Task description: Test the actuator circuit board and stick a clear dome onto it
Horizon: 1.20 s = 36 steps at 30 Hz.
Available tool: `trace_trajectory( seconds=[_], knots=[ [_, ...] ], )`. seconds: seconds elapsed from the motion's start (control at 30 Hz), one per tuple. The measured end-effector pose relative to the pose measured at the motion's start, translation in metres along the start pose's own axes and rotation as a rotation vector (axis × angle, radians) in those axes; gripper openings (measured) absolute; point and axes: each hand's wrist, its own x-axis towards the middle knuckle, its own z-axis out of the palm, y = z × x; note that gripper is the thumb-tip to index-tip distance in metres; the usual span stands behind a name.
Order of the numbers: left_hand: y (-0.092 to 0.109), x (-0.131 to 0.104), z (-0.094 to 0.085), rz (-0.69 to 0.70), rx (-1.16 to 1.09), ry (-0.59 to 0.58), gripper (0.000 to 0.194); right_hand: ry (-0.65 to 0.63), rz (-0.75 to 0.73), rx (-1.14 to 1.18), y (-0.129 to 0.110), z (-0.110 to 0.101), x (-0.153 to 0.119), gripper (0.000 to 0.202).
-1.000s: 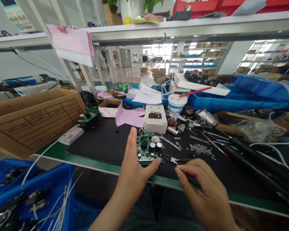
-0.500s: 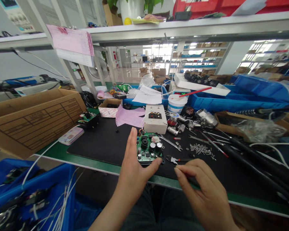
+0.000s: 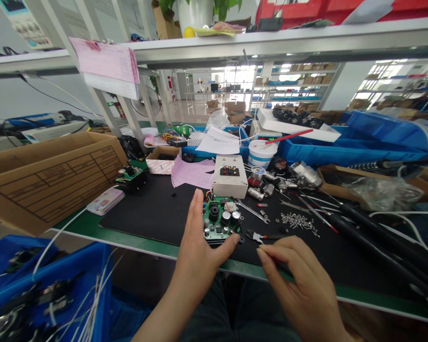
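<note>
A green circuit board (image 3: 219, 219) with round capacitors lies on the black mat (image 3: 146, 209) near the front edge. My left hand (image 3: 201, 242) is around its left and front sides, thumb at the front right corner and fingers along the left side. Right of the board, my right hand (image 3: 296, 270) is closed, thumb and forefinger pinched; what is between them is too small to make out. Pliers with red and black handles (image 3: 258, 237) lie just beyond my right fingertips. Behind the board stands a beige box (image 3: 230, 185) with a black socket panel.
A wrench (image 3: 253, 211), a pile of small screws (image 3: 298, 222) and metal cylinders (image 3: 256, 194) lie on the right. Long black-handled tools (image 3: 374, 237) stretch along the right side. A cardboard box (image 3: 60, 180) stands at left, above a blue bin (image 3: 74, 289) holding parts and wires.
</note>
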Motion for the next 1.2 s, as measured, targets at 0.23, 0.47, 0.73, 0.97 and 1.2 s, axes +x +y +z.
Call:
trace_trajectory(
  seconds=[0.23, 0.47, 0.73, 0.97, 1.2],
  knots=[
    [0.004, 0.002, -0.003, -0.039, -0.003, -0.033, 0.091, 0.029, -0.124, -0.074, -0.001, -0.001, 0.003, 0.007],
    [0.006, -0.001, -0.007, -0.109, -0.052, -0.105, 0.095, -0.047, 0.191, 0.202, 0.001, -0.001, -0.002, 0.015],
    [0.006, -0.004, -0.004, -0.057, -0.023, -0.052, 0.080, 0.022, 1.029, 1.084, -0.016, 0.015, -0.002, 0.033],
    [0.007, -0.002, -0.003, -0.057, -0.032, -0.028, 0.080, 0.134, 0.532, 0.473, 0.000, 0.021, -0.023, 0.014],
    [0.005, -0.002, -0.002, -0.060, -0.053, -0.031, 0.080, 0.064, -0.009, -0.033, 0.013, 0.005, -0.009, 0.009]
  ],
)
